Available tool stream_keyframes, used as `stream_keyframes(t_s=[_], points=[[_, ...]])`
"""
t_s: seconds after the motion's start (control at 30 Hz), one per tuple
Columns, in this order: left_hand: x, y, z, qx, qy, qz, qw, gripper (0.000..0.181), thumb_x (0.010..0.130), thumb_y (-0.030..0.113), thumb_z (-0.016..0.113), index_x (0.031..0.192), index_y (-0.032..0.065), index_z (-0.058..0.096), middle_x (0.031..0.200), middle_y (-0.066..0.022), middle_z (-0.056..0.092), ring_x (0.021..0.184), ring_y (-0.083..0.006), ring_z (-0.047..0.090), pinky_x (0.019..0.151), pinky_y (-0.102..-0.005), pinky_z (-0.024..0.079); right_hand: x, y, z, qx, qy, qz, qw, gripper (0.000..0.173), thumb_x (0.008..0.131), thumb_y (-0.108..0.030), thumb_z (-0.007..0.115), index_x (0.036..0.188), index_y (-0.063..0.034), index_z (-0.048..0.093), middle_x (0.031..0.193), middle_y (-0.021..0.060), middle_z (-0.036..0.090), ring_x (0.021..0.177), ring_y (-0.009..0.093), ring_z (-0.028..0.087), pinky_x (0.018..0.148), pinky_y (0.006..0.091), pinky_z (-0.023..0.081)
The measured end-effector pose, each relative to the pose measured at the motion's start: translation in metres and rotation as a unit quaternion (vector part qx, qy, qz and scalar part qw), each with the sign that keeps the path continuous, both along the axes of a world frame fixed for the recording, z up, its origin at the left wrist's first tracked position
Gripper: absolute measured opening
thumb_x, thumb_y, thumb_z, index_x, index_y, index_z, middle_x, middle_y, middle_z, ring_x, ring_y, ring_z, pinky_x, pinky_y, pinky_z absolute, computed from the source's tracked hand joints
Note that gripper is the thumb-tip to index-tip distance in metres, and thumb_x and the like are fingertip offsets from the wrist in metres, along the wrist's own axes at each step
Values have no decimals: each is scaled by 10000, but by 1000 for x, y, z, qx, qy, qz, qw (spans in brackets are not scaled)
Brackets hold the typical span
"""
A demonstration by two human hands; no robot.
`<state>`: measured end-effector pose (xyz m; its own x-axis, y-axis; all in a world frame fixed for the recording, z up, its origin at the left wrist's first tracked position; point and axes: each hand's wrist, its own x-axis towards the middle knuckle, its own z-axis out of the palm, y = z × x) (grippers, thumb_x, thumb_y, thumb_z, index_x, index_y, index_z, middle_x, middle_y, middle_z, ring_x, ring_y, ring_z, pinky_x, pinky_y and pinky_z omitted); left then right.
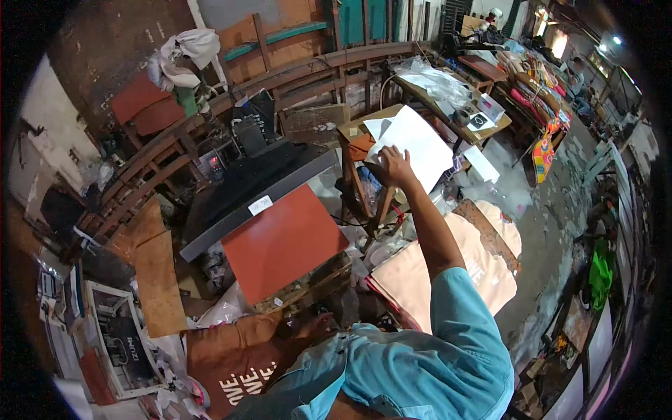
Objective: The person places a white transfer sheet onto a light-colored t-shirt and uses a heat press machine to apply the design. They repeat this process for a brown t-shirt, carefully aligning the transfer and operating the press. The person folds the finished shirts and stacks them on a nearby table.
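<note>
My right hand [395,167] reaches forward, its spread fingertips on large white sheets [420,144]. The sheets lie on a small wooden table [344,128], with an orange-brown piece [361,147] partly under them. My left hand is out of view. In front of me is a red-brown board [286,244], beside a dark grey-edged platform with black fabric [252,181] on it. Peach fabric pieces [404,278] with white lettering lie beneath my right forearm. Brown fabric [226,341] with white lettering is at the lower left.
A worn metal strip [488,233] crosses the peach fabric. Behind the sheets, a long table [472,137] holds clear plastic and a small box. Wooden rails [310,68] run along the back. A white-framed machine panel [123,341] stands at the left. A person [576,79] is far off at upper right.
</note>
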<state>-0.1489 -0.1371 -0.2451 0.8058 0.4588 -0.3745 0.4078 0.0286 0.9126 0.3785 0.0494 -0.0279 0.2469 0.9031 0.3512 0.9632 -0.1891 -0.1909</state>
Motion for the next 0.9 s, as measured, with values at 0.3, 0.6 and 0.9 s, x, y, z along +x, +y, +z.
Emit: stream_keyframes(t_s=[0.3, 0.6, 0.9], points=[[119, 53, 80, -184, -129, -201, 953, 373, 966, 125, 513, 1314, -2, 468, 1217, -71, 583, 1147, -140, 520, 960, -304, 428, -70, -140, 8, 148, 49, -150, 976, 566, 853, -365, 627, 1326, -111, 447, 1453, 211, 326, 1355, 381, 302, 1058, 581, 215], [346, 72, 93, 144, -17, -160, 976, 707, 852, 266, 675, 1419, 38, 320, 1344, -193, 487, 1230, -319, 486, 1004, -391, 396, -47, -478, -150, -62, 132, -779, 610, 809, 811, -564, 580, 1417, -77, 357, 1380, 287, 386, 1292, 433, 361, 967, 574, 366], [469, 2, 40, 287, 202, -99, 931, 956, 745, 436, 723, 1475, 107, 201, 1354, -227, 444, 1247, -392, 435, 1022, -472, 370, -34, -536, -143, -38, 380, -777, 500, 1011, 636, -636, 729, 1313, 40, 403, 1242, 297, 494, 1169, 449, 488, 937, 515, 436]])
